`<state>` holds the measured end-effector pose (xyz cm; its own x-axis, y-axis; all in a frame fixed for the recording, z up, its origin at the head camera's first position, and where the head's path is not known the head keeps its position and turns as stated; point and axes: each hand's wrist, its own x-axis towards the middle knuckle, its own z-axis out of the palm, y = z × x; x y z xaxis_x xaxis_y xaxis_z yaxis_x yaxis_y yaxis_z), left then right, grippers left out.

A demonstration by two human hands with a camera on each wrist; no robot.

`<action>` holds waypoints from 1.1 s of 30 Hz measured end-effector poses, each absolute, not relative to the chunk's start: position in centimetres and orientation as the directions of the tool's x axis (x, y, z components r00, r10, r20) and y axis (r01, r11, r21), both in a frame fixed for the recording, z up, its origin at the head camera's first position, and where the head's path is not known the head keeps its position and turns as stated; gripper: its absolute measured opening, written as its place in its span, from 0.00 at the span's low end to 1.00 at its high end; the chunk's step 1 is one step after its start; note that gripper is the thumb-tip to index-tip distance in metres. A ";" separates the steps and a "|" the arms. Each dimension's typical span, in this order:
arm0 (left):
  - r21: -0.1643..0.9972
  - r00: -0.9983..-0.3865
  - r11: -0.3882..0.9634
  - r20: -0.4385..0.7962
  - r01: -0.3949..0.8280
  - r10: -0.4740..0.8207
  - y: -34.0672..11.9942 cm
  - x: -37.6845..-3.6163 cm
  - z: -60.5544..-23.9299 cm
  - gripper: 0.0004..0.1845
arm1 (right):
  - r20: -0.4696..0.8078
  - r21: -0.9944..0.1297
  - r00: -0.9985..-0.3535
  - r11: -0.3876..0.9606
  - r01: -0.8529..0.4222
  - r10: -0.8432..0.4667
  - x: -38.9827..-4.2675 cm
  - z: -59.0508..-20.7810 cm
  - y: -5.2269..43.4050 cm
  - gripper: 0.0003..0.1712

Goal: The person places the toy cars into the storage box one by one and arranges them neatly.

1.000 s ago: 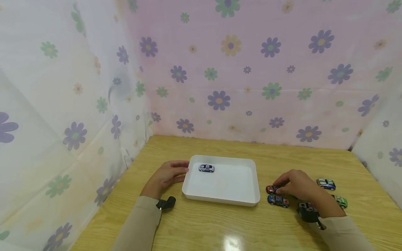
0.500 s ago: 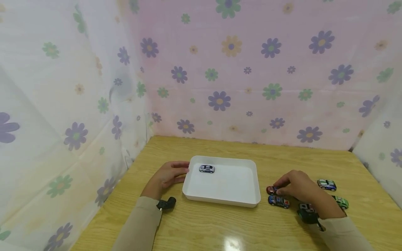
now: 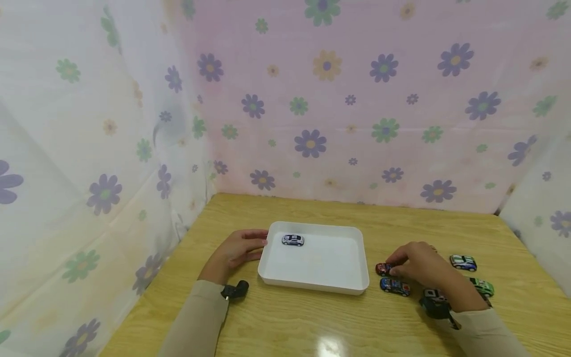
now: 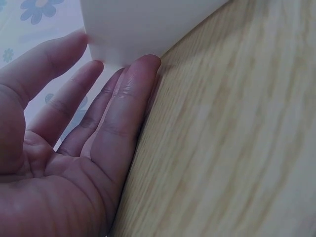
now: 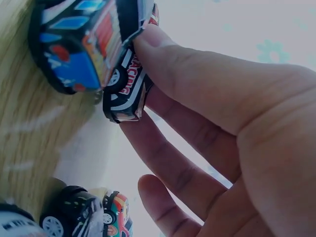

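Red toy car [image 3: 382, 268], and there it is, right of centre in the lower half of the head view, pinched at the wood-grain table [image 3: 276, 322]! Sweeping from the left now: the left hand [image 3: 238, 250] comes first, fingers extended and slightly apart, fingertips touching the wall of the white tray [image 3: 321, 260], with nothing gripped. Inside that tray, up in its far left part, sits a white-and-dark toy car [image 3: 293, 240], side-on to us. Moving right past the tray's edge, here's our red one: glossy red at its left end, the rest tucked beneath the right hand [image 3: 419, 260], whose thumb and fingers squeeze it in a narrow pinch. Over to the right wrist view, and what detail! A black flank, pale grey stripes, reddish lettering that reads RACING, a light spoked wheel below; the thumb hides much of the top. Just beside it, nearer the bottom of the head view, sits a dark blue toy car [image 3: 395, 286] with an orange-red patch. Farther right, a black toy car [image 3: 433, 294] peeks from under the wrist, then the striped white-and-blue toy car [image 3: 464, 262], and finally the bright green toy car [image 3: 483, 286], partly covered by the forearm.
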<state>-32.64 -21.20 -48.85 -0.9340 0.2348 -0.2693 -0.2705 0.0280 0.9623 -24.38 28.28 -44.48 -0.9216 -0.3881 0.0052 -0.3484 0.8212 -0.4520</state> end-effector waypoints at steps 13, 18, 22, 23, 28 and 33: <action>0.962 -0.932 0.032 -0.269 -0.270 0.241 -21.2 -32.6 -48.7 0.26 | 0.064 -0.452 -0.922 0.812 -0.368 -0.382 -24.1 -43.5 27.0 0.12; 0.964 -0.931 0.025 -0.263 -0.266 0.253 -21.2 -32.7 -48.7 0.26 | 0.130 -0.434 -0.908 0.800 -0.414 -0.399 -24.5 -42.8 26.7 0.11; 0.964 -0.931 0.024 -0.263 -0.266 0.252 -21.1 -32.7 -48.7 0.26 | 0.145 -0.426 -0.907 0.803 -0.417 -0.394 -24.8 -42.3 26.4 0.12; 0.963 -0.932 0.024 -0.265 -0.267 0.249 -21.1 -32.7 -48.7 0.26 | 0.144 -0.425 -0.909 0.805 -0.413 -0.390 -24.8 -42.1 26.3 0.12; 0.964 -0.934 0.030 -0.264 -0.265 0.241 -21.1 -32.6 -48.6 0.25 | 0.142 -0.422 -0.906 0.803 -0.421 -0.400 -24.9 -41.5 25.5 0.12; 0.966 -0.935 0.030 -0.256 -0.257 0.247 -21.0 -32.4 -48.5 0.24 | 0.133 -0.425 -0.901 0.797 -0.428 -0.413 -25.3 -40.9 24.3 0.12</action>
<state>-32.39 -21.03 -48.55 -0.9346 0.2470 -0.2561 -0.2568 0.0298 0.9660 -25.31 24.28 -40.85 -0.9010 -0.4129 0.1330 -0.4282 0.7974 -0.4252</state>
